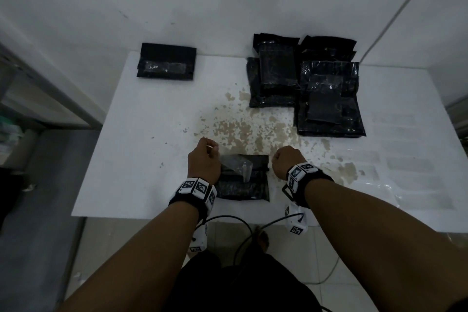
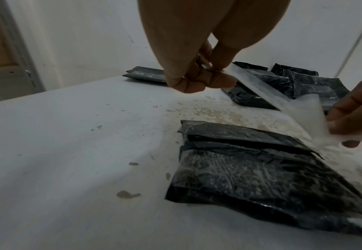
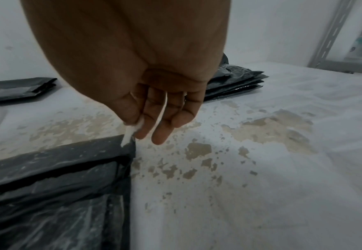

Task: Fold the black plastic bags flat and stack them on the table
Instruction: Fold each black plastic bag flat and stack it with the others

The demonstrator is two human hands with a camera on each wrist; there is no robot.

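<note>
From the head view, a folded black bag (image 1: 243,177) lies flat near the front edge of the white counter (image 1: 141,139), between the left hand (image 1: 203,159) and the right hand (image 1: 286,162). Both hands pinch a clear strip (image 1: 236,163) stretched above the bag. A pile of bags (image 1: 306,83) sits at the far right, and a single folded bag (image 1: 167,61) at the far left.

At the left wrist, the left hand (image 2: 195,67) pinches one end of the strip (image 2: 282,101) and the right hand (image 2: 357,110) pinches the other end.

At the right wrist, the right hand (image 3: 154,94) pinches the strip (image 3: 130,130) between thumb and forefinger, over the bag's (image 3: 53,186) corner.
</note>
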